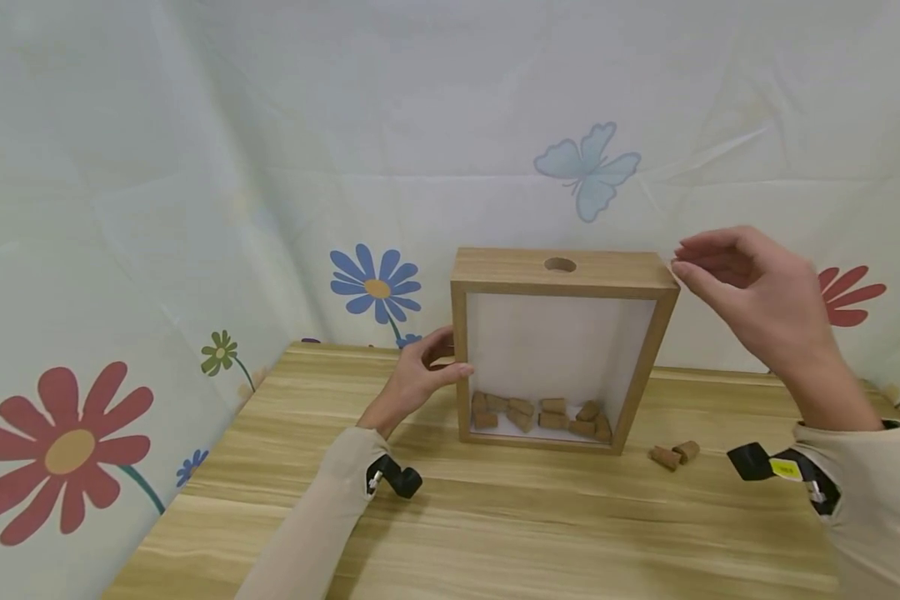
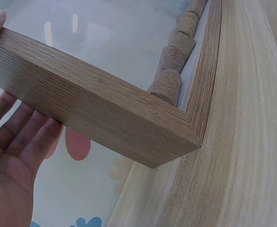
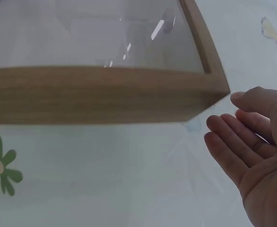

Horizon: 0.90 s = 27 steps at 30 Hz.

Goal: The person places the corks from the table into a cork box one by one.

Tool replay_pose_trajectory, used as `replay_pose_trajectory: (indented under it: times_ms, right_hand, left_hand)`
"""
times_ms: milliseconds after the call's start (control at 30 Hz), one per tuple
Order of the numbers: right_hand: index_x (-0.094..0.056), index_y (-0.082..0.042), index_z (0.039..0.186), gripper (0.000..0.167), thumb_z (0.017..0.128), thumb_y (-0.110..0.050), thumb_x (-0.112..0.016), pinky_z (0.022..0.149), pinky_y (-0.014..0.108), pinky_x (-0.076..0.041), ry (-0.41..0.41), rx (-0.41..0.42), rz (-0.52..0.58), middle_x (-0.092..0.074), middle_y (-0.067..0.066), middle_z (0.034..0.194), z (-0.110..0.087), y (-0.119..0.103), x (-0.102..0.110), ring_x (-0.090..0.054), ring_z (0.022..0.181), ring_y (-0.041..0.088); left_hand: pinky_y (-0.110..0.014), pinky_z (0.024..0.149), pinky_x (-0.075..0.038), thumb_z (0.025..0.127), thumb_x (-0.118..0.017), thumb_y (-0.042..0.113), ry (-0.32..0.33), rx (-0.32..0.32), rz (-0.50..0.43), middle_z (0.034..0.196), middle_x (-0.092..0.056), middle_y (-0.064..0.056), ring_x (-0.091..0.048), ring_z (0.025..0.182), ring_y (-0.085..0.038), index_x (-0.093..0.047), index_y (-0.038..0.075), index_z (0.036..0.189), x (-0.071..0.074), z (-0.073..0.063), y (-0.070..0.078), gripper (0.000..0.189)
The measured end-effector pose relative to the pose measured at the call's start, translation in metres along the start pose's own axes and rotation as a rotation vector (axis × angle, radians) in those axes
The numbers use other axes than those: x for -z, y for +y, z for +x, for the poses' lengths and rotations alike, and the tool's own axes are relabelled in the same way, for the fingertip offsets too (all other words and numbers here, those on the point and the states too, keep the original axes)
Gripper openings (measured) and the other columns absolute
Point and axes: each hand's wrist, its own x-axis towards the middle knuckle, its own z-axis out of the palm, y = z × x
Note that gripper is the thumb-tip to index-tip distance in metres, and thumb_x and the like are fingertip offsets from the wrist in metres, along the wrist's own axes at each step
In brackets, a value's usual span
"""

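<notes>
A wooden shadow box (image 1: 555,288) with a clear front and a round hole (image 1: 560,264) in its top stands upright on the table. Several corks (image 1: 552,419) lie along its bottom inside. My left hand (image 1: 417,375) grips the box's left side, thumb at the front edge and fingers at the back edge, as the left wrist view shows too. Beside the top right corner is my right hand (image 1: 765,296), fingers loosely bent and nothing between them. In the right wrist view its thumb (image 3: 252,100) is close to the corner; whether it touches, I cannot tell.
Two loose corks (image 1: 667,456) lie on the wood-grain table (image 1: 540,525), right of the box's base. Behind the table hangs a pale cloth (image 1: 435,167) printed with flowers and a butterfly.
</notes>
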Motion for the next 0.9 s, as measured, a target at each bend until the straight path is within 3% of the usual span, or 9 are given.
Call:
replay_pose_trajectory:
  times_ms: [267,533,633,833,900]
  right_hand:
    - [-0.071,-0.008,0.131,0.034,0.099,-0.019,-0.079,0.077,0.006,-0.046,-0.097,-0.134,-0.037,-0.067,-0.028,0.110,-0.020,0.037,0.012,-0.065,0.095,-0.015]
    - [-0.070,-0.001,0.129,0.032,0.099,-0.012,-0.077,0.074,0.007,-0.050,-0.232,-0.135,-0.038,-0.070,-0.028,0.106,-0.047,0.085,0.017,-0.065,0.092,-0.014]
    - [-0.070,-0.001,0.128,0.031,0.100,-0.012,-0.076,0.074,0.009,-0.051,-0.298,-0.151,-0.044,-0.073,-0.022,0.108,-0.058,0.103,0.017,-0.065,0.093,-0.012]
    - [-0.071,-0.002,0.127,0.027,0.103,-0.013,-0.073,0.075,0.015,-0.055,-0.452,-0.169,-0.036,-0.077,0.004,0.114,-0.076,0.129,0.011,-0.068,0.096,-0.005]
    - [-0.072,-0.001,0.125,0.026,0.102,-0.010,-0.074,0.076,0.017,-0.056,-0.483,-0.162,-0.017,-0.077,0.004,0.112,-0.081,0.135,0.008,-0.069,0.096,-0.003]
  left_hand:
    - [-0.039,0.100,-0.056,0.092,-0.083,0.028,0.003,0.008,-0.002,0.138,-0.063,-0.017,-0.061,0.127,-0.033,-0.049,0.003,0.157,0.001,-0.001,0.000,0.077]
    - [-0.039,0.100,-0.056,0.093,-0.083,0.026,-0.002,0.010,-0.005,0.139,-0.063,-0.017,-0.061,0.128,-0.032,-0.050,0.004,0.157,0.000,0.000,0.000,0.076]
    - [-0.039,0.100,-0.056,0.092,-0.083,0.025,-0.004,0.007,-0.006,0.139,-0.063,-0.017,-0.060,0.128,-0.032,-0.050,0.003,0.156,0.000,0.000,0.000,0.075]
    - [-0.039,0.100,-0.056,0.092,-0.084,0.028,-0.004,0.003,-0.008,0.137,-0.064,-0.017,-0.061,0.127,-0.032,-0.051,0.003,0.156,0.000,0.001,0.000,0.076]
    - [-0.039,0.100,-0.056,0.091,-0.084,0.030,-0.003,0.003,-0.007,0.137,-0.064,-0.017,-0.061,0.127,-0.032,-0.051,0.003,0.156,0.000,0.001,0.000,0.077]
